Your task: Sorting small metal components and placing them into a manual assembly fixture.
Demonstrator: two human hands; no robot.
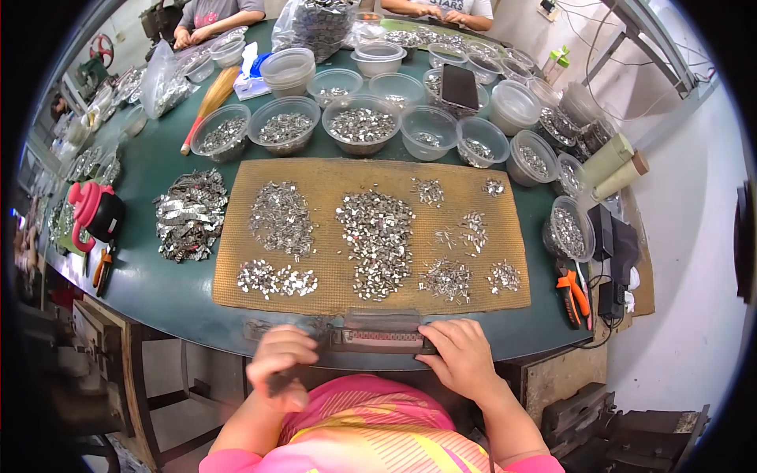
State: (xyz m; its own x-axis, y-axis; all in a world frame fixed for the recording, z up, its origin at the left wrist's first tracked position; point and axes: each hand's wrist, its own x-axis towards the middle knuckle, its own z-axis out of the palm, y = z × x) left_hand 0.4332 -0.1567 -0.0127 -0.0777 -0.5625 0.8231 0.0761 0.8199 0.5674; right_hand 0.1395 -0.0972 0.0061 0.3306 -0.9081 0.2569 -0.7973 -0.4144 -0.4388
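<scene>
Dark green table [162,288], tan gridded mat [326,277], silver metal pieces [375,236], pink-and-yellow shirt [371,418] (partly striped)

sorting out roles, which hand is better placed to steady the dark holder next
Right, probably: the right hand rests on the right end of the holder, while the left hand is blurred, its contact unclear.

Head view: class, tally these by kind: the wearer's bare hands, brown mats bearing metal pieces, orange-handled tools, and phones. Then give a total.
Wearer's left hand and right hand: 2
Brown mat: 1
Orange-handled tools: 2
Phone: 1
Total: 6
</scene>
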